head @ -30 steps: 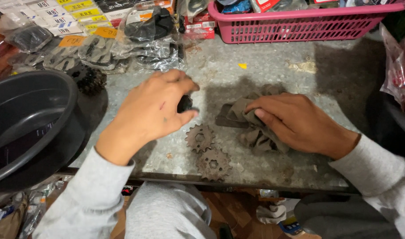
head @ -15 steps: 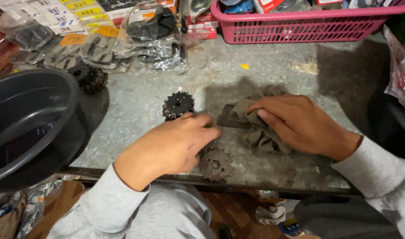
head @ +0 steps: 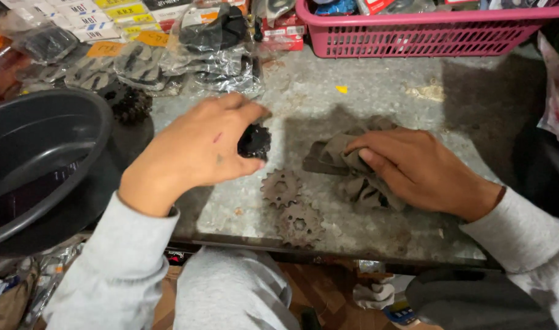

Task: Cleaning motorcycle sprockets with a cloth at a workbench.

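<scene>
My left hand (head: 200, 146) grips a small black toothed sprocket (head: 255, 142) between thumb and fingers, just above the metal-topped table (head: 377, 91). Two rusty brown sprockets lie flat in front of me: one (head: 280, 187) just below the black one, the other (head: 299, 223) nearer the front edge. My right hand (head: 413, 168) rests palm down on a dirty grey-brown rag (head: 337, 153), its fingers curled over the cloth and pressing it against the table.
A large black plastic basin (head: 41, 159) stands at the left. Several plastic-bagged parts (head: 212, 52) and a dark sprocket (head: 130, 101) lie at the back left. A pink plastic basket (head: 426, 30) stands at the back right. My grey-trousered knees show below the table edge.
My left hand moved from near the rusty sprockets up to the black sprocket and closed on it. The right hand stayed on the rag.
</scene>
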